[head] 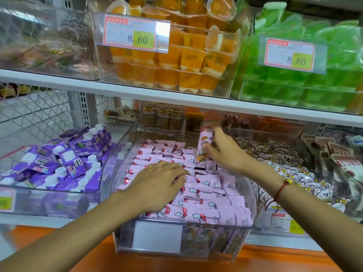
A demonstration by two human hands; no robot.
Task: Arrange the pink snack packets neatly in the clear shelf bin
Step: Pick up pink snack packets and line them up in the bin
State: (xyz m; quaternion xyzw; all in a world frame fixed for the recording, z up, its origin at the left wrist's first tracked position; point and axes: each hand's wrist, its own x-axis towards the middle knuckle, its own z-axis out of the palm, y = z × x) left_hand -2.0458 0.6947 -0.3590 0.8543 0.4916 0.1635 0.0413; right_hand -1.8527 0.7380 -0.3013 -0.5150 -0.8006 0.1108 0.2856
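Several pink snack packets lie in rows inside the clear shelf bin at the middle of the lower shelf. My left hand rests flat on the packets at the bin's left side, fingertips curling slightly onto them. My right hand pinches one pink packet and holds it upright above the back right of the bin. The raised packet is blurred.
A bin of purple drink cartons stands to the left, and a bin of white cartoon-print packets to the right. Orange jelly cups and green jelly packs fill the upper shelf. An orange ledge runs along the front.
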